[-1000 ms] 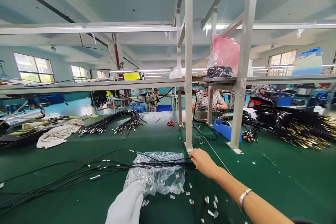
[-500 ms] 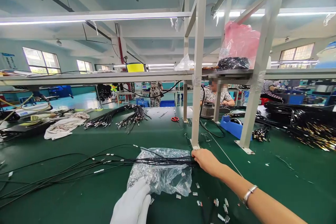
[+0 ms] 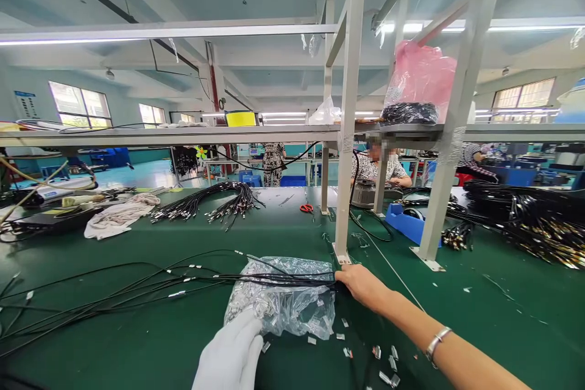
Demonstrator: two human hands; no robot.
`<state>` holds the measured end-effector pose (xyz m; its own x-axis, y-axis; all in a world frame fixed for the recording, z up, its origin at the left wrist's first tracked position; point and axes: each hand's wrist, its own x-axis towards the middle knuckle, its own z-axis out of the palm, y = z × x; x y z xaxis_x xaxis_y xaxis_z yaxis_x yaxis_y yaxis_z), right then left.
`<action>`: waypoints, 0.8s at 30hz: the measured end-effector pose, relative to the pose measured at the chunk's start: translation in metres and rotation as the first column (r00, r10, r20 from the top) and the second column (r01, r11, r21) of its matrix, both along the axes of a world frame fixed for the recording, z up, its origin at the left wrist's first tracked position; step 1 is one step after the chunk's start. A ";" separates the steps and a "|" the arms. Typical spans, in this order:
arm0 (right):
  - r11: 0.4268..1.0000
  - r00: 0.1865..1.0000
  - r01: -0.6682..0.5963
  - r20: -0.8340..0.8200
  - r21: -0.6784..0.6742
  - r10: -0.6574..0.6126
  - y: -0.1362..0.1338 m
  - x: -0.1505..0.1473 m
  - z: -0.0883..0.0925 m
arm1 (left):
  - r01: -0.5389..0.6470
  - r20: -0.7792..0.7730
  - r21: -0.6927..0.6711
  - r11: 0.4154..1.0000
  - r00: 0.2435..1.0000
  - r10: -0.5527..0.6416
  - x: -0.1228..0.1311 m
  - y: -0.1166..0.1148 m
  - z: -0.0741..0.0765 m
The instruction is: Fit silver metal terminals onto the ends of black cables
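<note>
My right hand (image 3: pixel 359 283), bare and with a bracelet at the wrist, is closed around one end of a bundle of thin black cables (image 3: pixel 292 280). The cables run leftward over a clear plastic bag (image 3: pixel 308 311) and fan out across the green table; small white labels show along them. In a white glove, my left hand (image 3: pixel 233 347) has its fingertips at the bag's left part, among small shiny pieces (image 3: pixel 262 306). Its fingers are drawn together, and whatever is between the tips is hidden. Loose metal pieces (image 3: pixel 393 362) lie on the table right of the bag.
A white shelf post (image 3: pixel 348 195) stands just beyond my right hand. Farther back are cable bundles (image 3: pixel 223 198), red scissors (image 3: pixel 306 208), a blue tape dispenser (image 3: pixel 406 222) and a white cloth (image 3: pixel 121 216). More cables (image 3: pixel 530 219) lie at right. A person (image 3: pixel 384 167) sits opposite.
The whole view has shifted slightly to the left, so things appear a little farther right. Both hands keep their places at the bag and the cables.
</note>
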<state>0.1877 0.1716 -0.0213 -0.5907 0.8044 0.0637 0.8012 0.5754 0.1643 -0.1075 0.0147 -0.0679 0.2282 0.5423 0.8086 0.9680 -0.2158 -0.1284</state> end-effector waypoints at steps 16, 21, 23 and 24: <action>0.990 0.996 -0.028 0.082 0.139 0.016 -0.009 -0.011 -0.007 | -0.036 0.020 0.024 0.999 0.999 0.035 -0.003 0.001 -0.015; 0.993 0.995 -0.053 0.086 0.105 0.044 -0.006 -0.009 -0.010 | 0.009 0.103 -0.020 1.000 0.995 -0.007 0.012 -0.006 0.008; 0.996 0.998 -0.037 0.060 0.084 0.032 -0.007 -0.007 -0.008 | 0.053 0.128 -0.053 0.997 0.991 -0.046 0.016 -0.008 0.016; 0.997 0.999 -0.022 0.041 0.077 0.019 -0.008 -0.006 -0.005 | 0.065 0.141 -0.062 0.996 0.988 -0.056 0.018 -0.009 0.018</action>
